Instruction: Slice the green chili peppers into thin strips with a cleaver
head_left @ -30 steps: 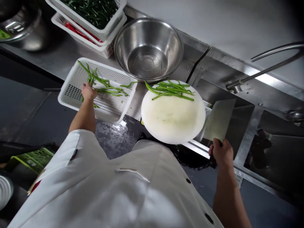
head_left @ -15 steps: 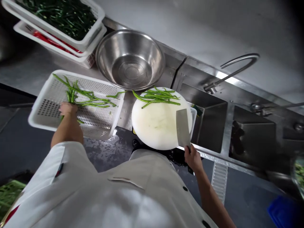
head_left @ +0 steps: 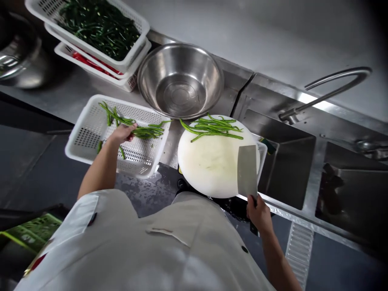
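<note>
My left hand (head_left: 123,132) is closed around a bunch of green beans (head_left: 145,132) over the white perforated basket (head_left: 79,137). A few loose beans lie in that basket around the hand. My right hand (head_left: 260,214) grips a cleaver (head_left: 247,169) by its handle; the broad blade lies over the right edge of the round white cutting board (head_left: 209,161). More green beans (head_left: 215,128) rest in a loose pile along the board's far side.
Behind the board stands a large steel bowl (head_left: 182,81). Stacked white baskets (head_left: 133,66) at the back left hold dark green vegetables and something red. Sinks (head_left: 291,161) with a curved faucet (head_left: 336,87) lie to the right. A metal pot (head_left: 27,64) is at far left.
My left hand has moved right within the basket, gathering the beans into a bunch. The camera view has shifted left. My right hand still holds the cleaver at the board's right edge.
</note>
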### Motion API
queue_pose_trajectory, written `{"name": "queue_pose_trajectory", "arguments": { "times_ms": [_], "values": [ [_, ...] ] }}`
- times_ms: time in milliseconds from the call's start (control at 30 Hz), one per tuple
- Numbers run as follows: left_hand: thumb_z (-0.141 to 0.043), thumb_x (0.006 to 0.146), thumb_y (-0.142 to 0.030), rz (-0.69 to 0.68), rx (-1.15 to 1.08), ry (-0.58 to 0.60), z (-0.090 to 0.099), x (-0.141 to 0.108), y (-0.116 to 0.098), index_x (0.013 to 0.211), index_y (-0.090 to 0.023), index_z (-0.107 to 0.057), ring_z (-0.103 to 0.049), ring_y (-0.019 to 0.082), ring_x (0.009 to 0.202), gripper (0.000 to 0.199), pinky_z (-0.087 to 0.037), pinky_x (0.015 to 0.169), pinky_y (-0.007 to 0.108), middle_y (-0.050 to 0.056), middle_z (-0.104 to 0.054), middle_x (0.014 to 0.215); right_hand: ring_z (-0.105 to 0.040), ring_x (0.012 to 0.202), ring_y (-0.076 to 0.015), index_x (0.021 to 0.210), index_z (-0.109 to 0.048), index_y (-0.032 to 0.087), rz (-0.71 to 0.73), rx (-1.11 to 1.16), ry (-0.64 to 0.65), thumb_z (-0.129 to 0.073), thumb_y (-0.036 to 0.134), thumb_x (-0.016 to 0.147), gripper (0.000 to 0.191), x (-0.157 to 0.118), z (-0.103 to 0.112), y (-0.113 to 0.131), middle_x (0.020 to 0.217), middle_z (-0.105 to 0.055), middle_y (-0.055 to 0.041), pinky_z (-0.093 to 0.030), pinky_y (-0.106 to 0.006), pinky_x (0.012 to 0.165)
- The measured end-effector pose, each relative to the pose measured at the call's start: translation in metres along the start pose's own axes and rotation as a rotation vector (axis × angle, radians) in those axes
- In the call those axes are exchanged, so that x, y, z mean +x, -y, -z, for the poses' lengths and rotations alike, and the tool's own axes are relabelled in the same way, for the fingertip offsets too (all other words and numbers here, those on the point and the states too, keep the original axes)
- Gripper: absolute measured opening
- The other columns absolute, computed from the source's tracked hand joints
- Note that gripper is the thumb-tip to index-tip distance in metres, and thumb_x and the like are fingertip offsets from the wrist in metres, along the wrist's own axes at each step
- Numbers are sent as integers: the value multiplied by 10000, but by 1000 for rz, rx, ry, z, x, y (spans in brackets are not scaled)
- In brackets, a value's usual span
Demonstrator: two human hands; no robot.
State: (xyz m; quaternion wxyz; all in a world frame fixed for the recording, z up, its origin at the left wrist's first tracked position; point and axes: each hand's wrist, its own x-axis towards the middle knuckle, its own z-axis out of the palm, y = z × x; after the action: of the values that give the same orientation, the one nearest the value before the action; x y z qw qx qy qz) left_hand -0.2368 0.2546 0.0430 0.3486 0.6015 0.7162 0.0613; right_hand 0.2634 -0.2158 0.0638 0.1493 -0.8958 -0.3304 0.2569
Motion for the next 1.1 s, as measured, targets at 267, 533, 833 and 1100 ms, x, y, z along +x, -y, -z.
{"name": "queue_pose_trajectory", "arguments": {
  "times_ms": [267, 533, 833, 1100],
  "values": [
    [-756, 827, -439, -541, 791, 160, -23, 11, -15, 1604, -126, -453, -412, 417, 1504, 891, -346, 1223, 542, 212, -487, 1607, -621, 520, -251, 809, -548, 279, -70, -33, 1, -513, 543, 884, 277, 3, -3, 4, 512, -593, -26, -452, -343, 607],
    [-542, 867, -217, -605, 849, 127, -69, 18, -22, 1576, -150, -477, -527, 393, 1287, 715, -429, 1067, 510, 234, -530, 1400, -601, 504, -242, 851, -563, 272, -95, -40, 0, -507, 506, 888, 243, 5, -1, 19, 499, -577, -9, -442, -345, 635],
    [-647, 736, -253, -549, 804, 133, -71, 22, -21, 1399, -161, -643, -502, 406, 1294, 669, -372, 1099, 559, 216, -600, 1403, -608, 499, -267, 824, -520, 288, 10, -4, -28, -464, 609, 894, 333, 11, -2, 20, 492, -582, -34, -476, -389, 645],
    [-653, 785, -215, -364, 588, -111, -30, -34, -30, 978, -145, -621, -576, 300, 1112, 207, -444, 990, 424, 152, -714, 1072, -637, 531, -286, 898, -601, 267, 53, 128, 56, -437, 656, 945, 425, 24, -2, 8, 496, -574, -16, -509, -400, 624]
  ]
}}
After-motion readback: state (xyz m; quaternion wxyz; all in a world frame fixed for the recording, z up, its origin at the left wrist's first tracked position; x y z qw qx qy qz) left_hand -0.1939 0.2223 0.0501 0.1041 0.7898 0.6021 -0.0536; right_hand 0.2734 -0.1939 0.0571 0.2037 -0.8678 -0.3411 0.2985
